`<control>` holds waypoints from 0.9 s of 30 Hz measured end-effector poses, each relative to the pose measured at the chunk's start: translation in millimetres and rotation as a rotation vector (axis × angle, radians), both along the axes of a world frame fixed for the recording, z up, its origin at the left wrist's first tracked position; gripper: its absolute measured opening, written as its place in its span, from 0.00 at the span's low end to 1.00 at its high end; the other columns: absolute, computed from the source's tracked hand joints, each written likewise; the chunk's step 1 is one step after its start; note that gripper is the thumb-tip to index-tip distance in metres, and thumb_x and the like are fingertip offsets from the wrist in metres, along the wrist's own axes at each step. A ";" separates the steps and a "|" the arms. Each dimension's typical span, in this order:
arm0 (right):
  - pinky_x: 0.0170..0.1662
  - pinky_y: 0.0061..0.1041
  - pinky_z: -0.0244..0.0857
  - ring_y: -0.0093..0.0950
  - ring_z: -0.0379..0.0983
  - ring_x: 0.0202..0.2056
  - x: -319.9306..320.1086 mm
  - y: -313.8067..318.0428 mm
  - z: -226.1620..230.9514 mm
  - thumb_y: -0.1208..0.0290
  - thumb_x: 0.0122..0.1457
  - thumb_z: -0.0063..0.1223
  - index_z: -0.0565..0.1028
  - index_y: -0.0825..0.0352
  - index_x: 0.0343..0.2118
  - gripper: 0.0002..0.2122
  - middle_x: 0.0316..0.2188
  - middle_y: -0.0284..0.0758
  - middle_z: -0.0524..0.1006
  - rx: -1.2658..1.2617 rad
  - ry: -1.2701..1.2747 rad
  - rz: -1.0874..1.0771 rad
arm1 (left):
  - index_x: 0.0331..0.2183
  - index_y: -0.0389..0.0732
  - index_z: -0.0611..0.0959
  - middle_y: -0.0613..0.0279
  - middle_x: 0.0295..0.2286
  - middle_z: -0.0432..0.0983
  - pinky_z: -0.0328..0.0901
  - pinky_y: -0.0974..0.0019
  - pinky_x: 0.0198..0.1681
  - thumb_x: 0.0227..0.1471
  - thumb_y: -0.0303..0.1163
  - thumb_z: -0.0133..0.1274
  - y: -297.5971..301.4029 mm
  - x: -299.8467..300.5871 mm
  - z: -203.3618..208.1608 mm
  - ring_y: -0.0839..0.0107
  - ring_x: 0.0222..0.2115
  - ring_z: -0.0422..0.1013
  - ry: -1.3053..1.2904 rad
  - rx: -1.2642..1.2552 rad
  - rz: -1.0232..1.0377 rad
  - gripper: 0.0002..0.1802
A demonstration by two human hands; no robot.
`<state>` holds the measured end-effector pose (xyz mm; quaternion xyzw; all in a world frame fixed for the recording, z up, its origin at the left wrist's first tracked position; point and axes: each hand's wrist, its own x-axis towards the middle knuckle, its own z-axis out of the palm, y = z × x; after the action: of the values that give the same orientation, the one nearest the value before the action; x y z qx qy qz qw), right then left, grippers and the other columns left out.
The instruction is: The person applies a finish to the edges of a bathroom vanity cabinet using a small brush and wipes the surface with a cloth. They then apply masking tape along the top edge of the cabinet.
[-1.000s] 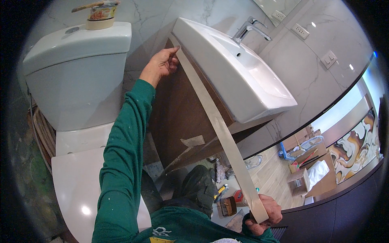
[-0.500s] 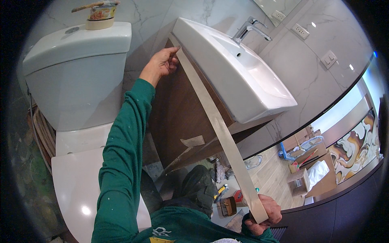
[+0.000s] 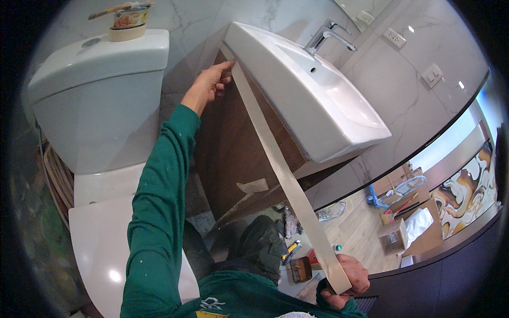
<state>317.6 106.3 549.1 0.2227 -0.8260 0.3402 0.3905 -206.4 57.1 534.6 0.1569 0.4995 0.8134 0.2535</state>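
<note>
A long strip of beige masking tape (image 3: 275, 159) stretches diagonally between my hands, along the side of a dark brown wooden vanity cabinet (image 3: 228, 143). At its upper end my left hand (image 3: 213, 80) is closed, fingers curled, with fingertips on the tape just below the rim of the white sink (image 3: 297, 100). Low on the right, my right hand (image 3: 347, 278) is wrapped round the other end of the tape; whether a roll is inside that grip is hidden. The tape's middle hangs apart from the cabinet's lower corner. A short torn tape piece (image 3: 253, 185) sticks lower on the cabinet.
A white toilet (image 3: 101, 106) stands on the left, with a tape roll (image 3: 126, 33), a cup (image 3: 131, 18) and a brush (image 3: 108, 10) on its tank. Tools and a small tray (image 3: 301, 269) lie on the floor. A cardboard box (image 3: 393, 237) stands farther right.
The tape strip has straightened and looks tauter, without the earlier crease in its middle. Both hands stay nearly in place; the view has shifted slightly.
</note>
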 end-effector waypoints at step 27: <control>0.22 0.29 0.64 0.32 0.69 0.14 -5.4 -17.4 12.1 0.68 0.39 0.66 0.76 0.76 0.21 0.14 0.14 0.42 0.74 -0.007 -0.178 -0.152 | 0.56 0.30 0.70 0.45 0.58 0.61 0.49 0.61 0.64 0.60 0.44 0.45 37.3 -83.4 -16.1 0.58 0.59 0.57 0.637 0.058 0.401 0.31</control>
<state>312.2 88.9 561.1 0.1269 -0.8706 0.3310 0.3412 -289.8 94.4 518.5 0.3082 0.5511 0.7710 -0.0837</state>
